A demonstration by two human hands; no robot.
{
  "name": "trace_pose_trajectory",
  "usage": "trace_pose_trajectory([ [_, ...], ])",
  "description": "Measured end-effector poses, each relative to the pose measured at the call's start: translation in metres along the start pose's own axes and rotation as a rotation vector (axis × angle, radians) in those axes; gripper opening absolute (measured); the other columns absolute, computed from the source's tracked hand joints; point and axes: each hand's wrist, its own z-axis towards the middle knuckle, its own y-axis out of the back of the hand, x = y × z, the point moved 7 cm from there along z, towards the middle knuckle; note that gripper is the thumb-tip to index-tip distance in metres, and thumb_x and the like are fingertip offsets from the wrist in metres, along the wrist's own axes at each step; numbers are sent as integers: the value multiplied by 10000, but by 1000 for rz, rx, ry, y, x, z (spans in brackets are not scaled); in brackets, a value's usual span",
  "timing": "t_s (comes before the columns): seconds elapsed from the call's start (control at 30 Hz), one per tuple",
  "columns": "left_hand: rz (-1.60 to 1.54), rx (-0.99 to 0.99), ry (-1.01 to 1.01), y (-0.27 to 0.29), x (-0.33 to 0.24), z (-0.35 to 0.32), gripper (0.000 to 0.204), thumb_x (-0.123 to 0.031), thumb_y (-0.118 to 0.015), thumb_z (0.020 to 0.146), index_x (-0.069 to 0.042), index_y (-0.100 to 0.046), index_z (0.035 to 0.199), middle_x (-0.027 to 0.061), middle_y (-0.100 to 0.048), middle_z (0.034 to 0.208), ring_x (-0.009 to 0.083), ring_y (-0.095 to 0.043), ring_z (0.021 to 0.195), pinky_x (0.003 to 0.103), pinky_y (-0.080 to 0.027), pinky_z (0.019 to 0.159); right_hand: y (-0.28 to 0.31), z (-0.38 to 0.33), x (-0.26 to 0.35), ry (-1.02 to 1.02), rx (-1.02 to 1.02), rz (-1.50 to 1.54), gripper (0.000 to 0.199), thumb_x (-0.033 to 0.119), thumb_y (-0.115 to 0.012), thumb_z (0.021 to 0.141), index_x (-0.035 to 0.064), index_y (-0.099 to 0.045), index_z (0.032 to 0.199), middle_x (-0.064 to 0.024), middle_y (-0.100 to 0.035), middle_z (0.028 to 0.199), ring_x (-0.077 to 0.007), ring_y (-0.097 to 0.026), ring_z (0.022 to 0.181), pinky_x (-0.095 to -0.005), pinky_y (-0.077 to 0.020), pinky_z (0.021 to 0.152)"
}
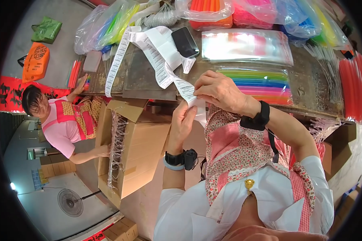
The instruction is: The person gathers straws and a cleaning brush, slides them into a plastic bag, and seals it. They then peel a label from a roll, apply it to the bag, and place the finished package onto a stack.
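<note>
A long strip of white printed labels [160, 71] trails across the dark table and runs down between my hands at the table's near edge. My right hand [221, 90] pinches the strip from above with thumb and fingers. Just below and to the left, my left hand [182, 123] grips the strip's lower part between thumb and fingers. Beyond the end held in my hands, a paler piece hangs down. To the right of my right hand lies a flat clear pack of thin sticks [261, 86] in rainbow bands.
Behind lie a stack of clear plastic sleeves [247, 47], a black phone [185, 42] and bags of coloured sticks [211, 12]. Red sticks [352, 88] stand at far right. An open cardboard box [142, 150] is at my left; a co-worker [70, 120] reaches into it.
</note>
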Motion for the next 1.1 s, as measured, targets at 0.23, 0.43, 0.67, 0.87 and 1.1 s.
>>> trace_pose_trajectory([
  [0.23, -19, 79, 12, -6, -4, 2, 333, -47, -485, 931, 25, -545, 1250, 37, -596, 1078, 90, -531, 959, 247, -431, 843, 14, -3, -22, -142, -30, 144, 104, 80, -676, 777, 35, -674, 871, -63, -633, 931, -270, -593, 903, -372, -491, 774],
  [0.43, -49, -20, 158, 15, 23, -17, 351, -52, -505, 929, 16, -532, 1273, 71, -596, 1087, 122, -547, 979, 277, -450, 848, 98, -38, -42, -208, -110, -242, 109, 104, -645, 811, 27, -655, 887, -73, -632, 953, -271, -592, 922, -365, -490, 796],
  [0.67, 674, -574, -302, 13, -1, -39, 357, -48, -571, 917, 33, -522, 1261, 76, -604, 978, 152, -572, 864, 281, -477, 794, 86, -120, -63, -165, 405, -738, 209, 221, -634, 828, 27, -634, 906, -94, -594, 980, -288, -565, 940, -379, -481, 822],
  [0.87, 275, -195, -3, -44, 32, -14, 392, -98, -572, 941, 21, -475, 1302, 126, -617, 1101, 191, -613, 914, 283, -488, 829, 150, -147, -63, -340, 65, -632, 310, 284, -650, 817, 29, -628, 992, -141, -582, 1071, -310, -563, 989, -411, -479, 847],
  [1.1, -486, -299, 270, -69, 51, -6, 403, -344, -615, 932, -66, -557, 1219, 37, -631, 980, 165, -615, 901, 305, -477, 800, 151, -211, -69, -665, -165, -614, 464, 347, -670, 802, 48, -598, 1149, -225, -535, 1260, -382, -539, 1134, -448, -477, 928],
])
